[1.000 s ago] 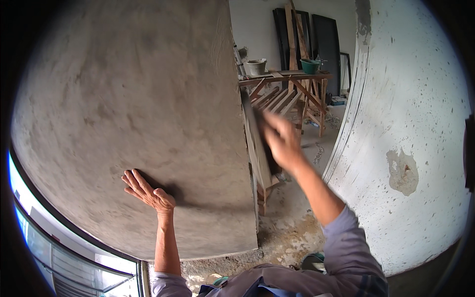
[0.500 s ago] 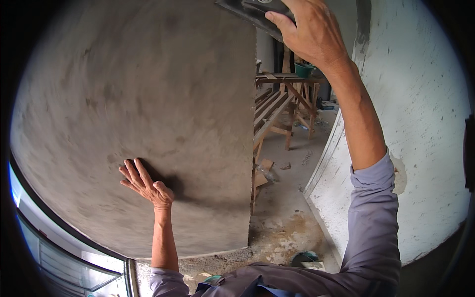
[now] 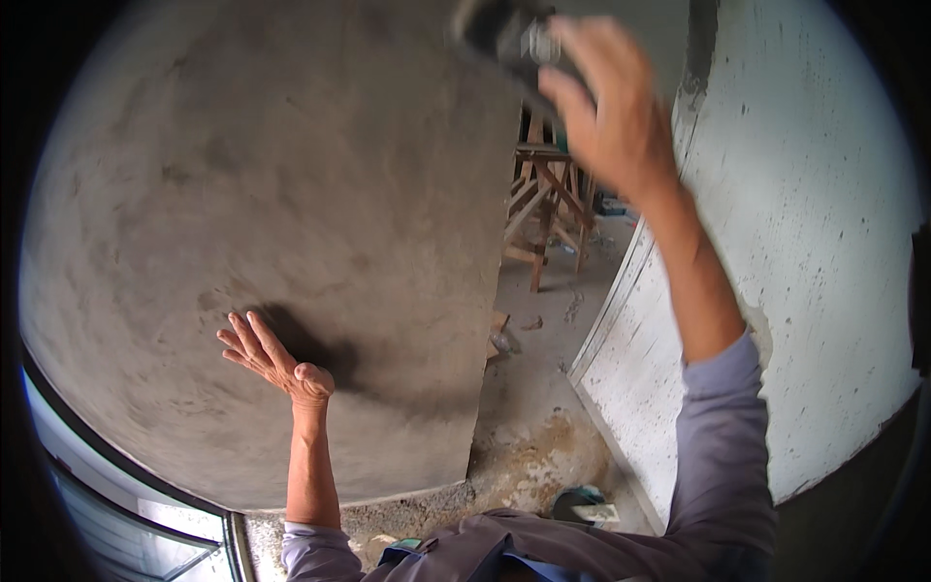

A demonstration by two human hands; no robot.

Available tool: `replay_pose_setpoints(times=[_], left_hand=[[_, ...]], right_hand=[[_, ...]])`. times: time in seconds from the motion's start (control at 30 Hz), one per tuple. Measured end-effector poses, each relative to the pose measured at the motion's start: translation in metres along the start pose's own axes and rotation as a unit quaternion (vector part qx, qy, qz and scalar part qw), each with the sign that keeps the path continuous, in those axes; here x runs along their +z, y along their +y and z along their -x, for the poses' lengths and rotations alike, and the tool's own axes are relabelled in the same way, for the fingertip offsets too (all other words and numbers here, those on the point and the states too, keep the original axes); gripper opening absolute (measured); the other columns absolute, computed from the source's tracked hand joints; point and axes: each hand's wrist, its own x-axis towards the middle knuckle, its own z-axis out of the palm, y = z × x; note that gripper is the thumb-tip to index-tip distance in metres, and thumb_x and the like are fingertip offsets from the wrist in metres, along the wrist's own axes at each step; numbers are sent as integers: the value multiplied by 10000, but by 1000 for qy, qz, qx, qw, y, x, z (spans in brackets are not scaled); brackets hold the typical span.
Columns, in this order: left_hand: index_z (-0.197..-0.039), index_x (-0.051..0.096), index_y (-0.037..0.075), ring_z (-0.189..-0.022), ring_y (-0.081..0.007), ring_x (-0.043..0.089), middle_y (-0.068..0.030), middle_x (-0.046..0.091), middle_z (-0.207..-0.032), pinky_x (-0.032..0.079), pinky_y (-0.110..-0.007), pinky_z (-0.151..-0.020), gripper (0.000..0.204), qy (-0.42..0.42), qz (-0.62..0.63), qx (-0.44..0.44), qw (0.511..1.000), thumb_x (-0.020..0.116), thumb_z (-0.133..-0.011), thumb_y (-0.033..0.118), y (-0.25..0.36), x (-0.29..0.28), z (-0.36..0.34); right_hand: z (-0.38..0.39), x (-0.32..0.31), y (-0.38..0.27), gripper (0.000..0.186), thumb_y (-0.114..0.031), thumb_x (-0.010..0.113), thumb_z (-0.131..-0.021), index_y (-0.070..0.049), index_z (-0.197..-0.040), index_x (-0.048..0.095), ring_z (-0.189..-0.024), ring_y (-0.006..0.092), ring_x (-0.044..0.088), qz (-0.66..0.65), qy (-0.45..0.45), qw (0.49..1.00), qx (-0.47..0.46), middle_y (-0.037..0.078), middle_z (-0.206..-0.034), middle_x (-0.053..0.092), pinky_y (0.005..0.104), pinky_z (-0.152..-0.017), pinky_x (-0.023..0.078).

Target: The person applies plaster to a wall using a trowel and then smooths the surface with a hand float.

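My left hand [image 3: 277, 354] is spread open against the grey plastered wall [image 3: 281, 175], its shadow beside it. My right hand [image 3: 621, 116] is raised near the top, blurred, gripping a black float [image 3: 495, 34] by the wall's right edge. That edge runs vertically beside an opening, through which a floor and timber trestle show.
A white speckled wall [image 3: 815, 242] with a bare patch is on my right. The wooden trestle [image 3: 543, 175] stands beyond the opening, scraps on the floor [image 3: 548, 388] around it. A bucket [image 3: 574, 504] sits low by my body. A glass window [image 3: 155, 533] is at lower left.
My right hand rose with the float from beside the wall's edge to the top, then dropped a little in the last half second. My left hand sits slightly further left and still spread.
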Motion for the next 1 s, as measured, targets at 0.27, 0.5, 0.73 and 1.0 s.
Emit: replay_pose_setpoints(times=[0.27,0.5,0.73,1.0], left_hand=[[-1552,314,9,-1549,-379,7,-195,216,-1644,-76,-591,-1203,887,8,6,-1,1000,35,-1007,651,2,3,2],[-1541,345,8,-1548,-382,25,-190,246,-1635,-87,-579,-1205,862,-16,-17,23,999,41,-1020,624,9,1,-2],[-1546,343,16,-1550,-373,20,-181,247,-1638,-99,-584,-1198,864,-31,-26,18,999,37,-1017,627,-1,-2,2],[-1544,345,12,-1548,-383,29,-190,250,-1635,-96,-578,-1200,872,-38,-31,25,998,41,-1014,634,4,-3,0]], right_hand=[[122,22,-79,411,-57,752,-793,-9,-1196,685,-1019,283,639,-121,-134,983,-25,135,-1086,675,416,-943,520],[90,8,20,508,-314,564,-1007,31,-1379,550,-1250,288,564,-357,34,851,384,195,-1386,571,379,-1072,406],[33,53,16,427,-223,479,-1052,16,-1402,533,-1207,228,577,-493,11,773,399,108,-1377,602,334,-999,458],[272,48,-102,521,-155,565,-987,14,-1466,448,-1391,294,461,-423,-240,716,500,214,-1500,473,415,-1175,336]])
